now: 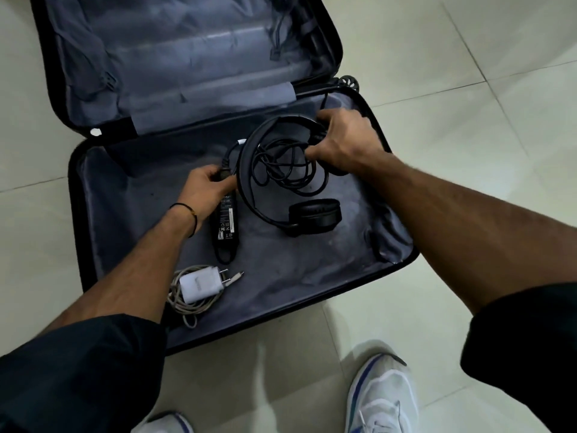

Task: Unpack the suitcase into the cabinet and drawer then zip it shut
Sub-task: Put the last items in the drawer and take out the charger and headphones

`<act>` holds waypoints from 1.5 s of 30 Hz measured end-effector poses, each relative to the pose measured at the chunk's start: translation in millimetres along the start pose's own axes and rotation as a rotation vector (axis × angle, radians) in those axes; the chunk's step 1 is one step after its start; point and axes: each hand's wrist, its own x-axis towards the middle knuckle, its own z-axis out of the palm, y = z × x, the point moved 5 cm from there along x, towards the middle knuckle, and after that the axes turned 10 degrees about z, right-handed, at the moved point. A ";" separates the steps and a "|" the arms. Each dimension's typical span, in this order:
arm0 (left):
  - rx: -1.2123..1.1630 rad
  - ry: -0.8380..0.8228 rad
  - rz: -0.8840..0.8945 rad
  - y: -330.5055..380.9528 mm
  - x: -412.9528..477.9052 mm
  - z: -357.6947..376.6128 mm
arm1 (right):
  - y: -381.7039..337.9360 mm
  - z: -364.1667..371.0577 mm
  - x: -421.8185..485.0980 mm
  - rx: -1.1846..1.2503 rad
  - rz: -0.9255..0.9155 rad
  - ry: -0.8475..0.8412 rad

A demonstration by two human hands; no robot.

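Inside the open suitcase [281, 276], a black power adapter [225, 226] is gripped by the left hand [206, 185] at centre; headphones [313, 215] are held by the right hand [343, 139]. A white charger [199, 285] is seen lower left.

view: one head camera, wide-angle | faces: forward and steeply down | nearness: close above the open suitcase [296, 273] | centre: right hand [343, 142] gripping headphones [313, 215] | just left of this grip: left hand [207, 185] holding power adapter [225, 228] | below both grips, at bottom edge: white shoes [381, 398]

black power adapter [225, 226] label — FC mark, other print too small
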 end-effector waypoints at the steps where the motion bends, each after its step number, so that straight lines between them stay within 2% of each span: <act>1: -0.003 0.001 -0.001 -1.8 -1.8 0.4 | 1.6 4.9 -0.4 0.001 0.015 -0.003; 8: -0.159 -0.032 -0.138 -12.5 -5.6 -17.7 | 11.8 26.4 6.5 0.059 0.118 0.001; 11: -0.143 -0.048 -0.170 -10.2 -6.9 -30.9 | 10.3 33.0 12.9 0.025 0.095 0.004; 13: -0.005 -0.046 -0.202 -7.4 -9.6 -46.5 | -1.9 38.4 13.2 -0.057 0.025 0.048; 15: 0.175 -0.077 -0.250 -6.6 -13.2 -61.5 | -23.4 42.2 3.4 -0.180 -0.083 0.161; 17: 0.326 -0.101 -0.329 -9.5 -18.7 -78.0 | -56.4 50.2 -17.4 -0.223 -0.272 0.275; 18: 0.393 -0.111 -0.378 -13.0 -22.5 -87.1 | -75.6 60.3 -30.7 -0.197 -0.390 0.252; 20: 0.511 -0.153 -0.488 -21.6 -33.0 -101.4 | -107.1 94.1 -60.0 -0.164 -0.603 0.001; 22: 0.564 -0.206 -0.568 -34.1 -45.3 -112.4 | -124.7 137.8 -94.5 -0.262 -0.697 -0.343; 24: 0.549 -0.245 -0.597 -45.0 -55.8 -115.9 | -127.6 174.7 -130.9 -0.401 -0.756 -0.534; 26: 0.507 -0.244 -0.576 -52.3 -61.7 -115.4 | -121.7 202.1 -156.2 -0.576 -0.863 -0.512; 28: 0.465 -0.218 -0.532 -58.3 -60.5 -115.6 | -115.1 213.9 -163.1 -0.651 -0.915 -0.446; 33: 0.428 -0.163 -0.438 -60.0 -55.2 -114.2 | -104.1 190.9 -128.3 -0.653 -0.850 -0.225; 38: 0.766 0.060 -0.004 -43.7 -36.8 -121.5 | -97.5 181.2 -118.9 -0.635 -0.739 -0.112; 42: 0.849 -0.056 0.037 -49.3 -34.2 -117.7 | -117.8 185.3 -148.3 -0.415 -0.893 -0.083; 44: 0.860 -0.079 0.021 -51.0 -35.1 -118.2 | -127.9 196.7 -165.3 -0.372 -0.868 -0.032; 45: 0.846 -0.074 0.021 -50.1 -35.4 -118.8 | -132.0 205.7 -171.9 -0.394 -0.812 -0.060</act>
